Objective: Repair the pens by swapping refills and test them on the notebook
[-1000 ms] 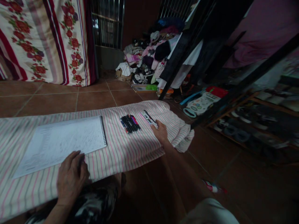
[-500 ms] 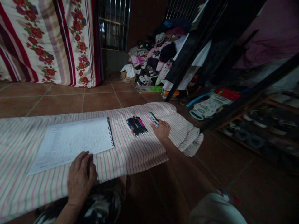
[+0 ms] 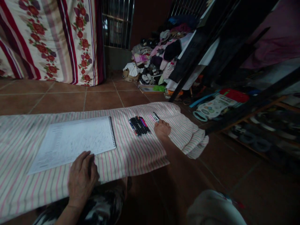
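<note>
Head view: my left hand point(image 3: 82, 178) lies on the striped cloth point(image 3: 131, 159), its relaxed fingers point(image 3: 87, 159) empty at the lower edge of the spiral notebook point(image 3: 72, 143). My right hand point(image 3: 162, 129) curls against a pen point(image 3: 156, 117), grip unclear, just beside a bundle of pens point(image 3: 139, 126).

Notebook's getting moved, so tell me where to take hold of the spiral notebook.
Take the spiral notebook by its near edge, coming from your side with your left hand, which rests at that edge. It lies flat on the striped cloth, so that edge is probably easiest to slide fingers under. Stay near the wire spiral binding, likely the stiffer side.
</note>
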A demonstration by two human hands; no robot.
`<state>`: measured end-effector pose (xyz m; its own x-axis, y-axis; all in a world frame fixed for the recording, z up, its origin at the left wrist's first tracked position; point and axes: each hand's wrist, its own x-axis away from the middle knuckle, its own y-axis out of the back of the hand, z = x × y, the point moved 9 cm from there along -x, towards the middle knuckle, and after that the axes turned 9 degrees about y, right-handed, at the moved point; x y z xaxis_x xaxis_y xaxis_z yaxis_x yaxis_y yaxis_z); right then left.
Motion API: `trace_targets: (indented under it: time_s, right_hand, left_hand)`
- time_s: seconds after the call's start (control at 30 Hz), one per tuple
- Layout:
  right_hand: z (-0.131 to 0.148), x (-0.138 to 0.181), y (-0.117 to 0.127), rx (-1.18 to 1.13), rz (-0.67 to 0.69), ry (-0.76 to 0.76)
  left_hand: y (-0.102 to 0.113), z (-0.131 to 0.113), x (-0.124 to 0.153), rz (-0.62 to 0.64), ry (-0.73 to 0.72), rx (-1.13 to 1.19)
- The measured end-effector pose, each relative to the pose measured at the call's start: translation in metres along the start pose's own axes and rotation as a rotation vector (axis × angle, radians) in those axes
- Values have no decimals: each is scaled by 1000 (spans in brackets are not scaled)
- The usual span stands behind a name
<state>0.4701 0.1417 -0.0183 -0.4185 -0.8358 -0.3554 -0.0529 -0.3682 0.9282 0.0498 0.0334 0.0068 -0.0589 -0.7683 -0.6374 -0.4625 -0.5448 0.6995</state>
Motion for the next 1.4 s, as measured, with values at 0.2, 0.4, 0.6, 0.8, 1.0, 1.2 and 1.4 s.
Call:
trace_targets:
  time_s: [0.2, 0.4, 0.6, 0.8, 1.0, 1.2, 1.4]
  right_hand:
    - [2, 1, 1, -10, -21, -9]
    - [10, 1, 4, -3, -90, 122]
    - [31, 3, 4, 45, -72, 304]
    - [36, 4, 1, 74, -46, 344]
    - [37, 8, -3, 15, -40, 356]
    - [41, 9, -2, -7, -29, 393]
    - [39, 11, 5, 12, -94, 343]
  left_hand:
    - [-1, 1, 0, 4, 11, 7]
    - [-1, 1, 0, 12, 16, 12]
    - [0, 1, -1, 4, 12, 7]
    - [-3, 3, 0, 28, 21, 0]
    - [-5, 7, 2, 30, 57, 22]
    - [-3, 4, 0, 15, 26, 20]
    - [0, 1, -1, 0, 8, 6]
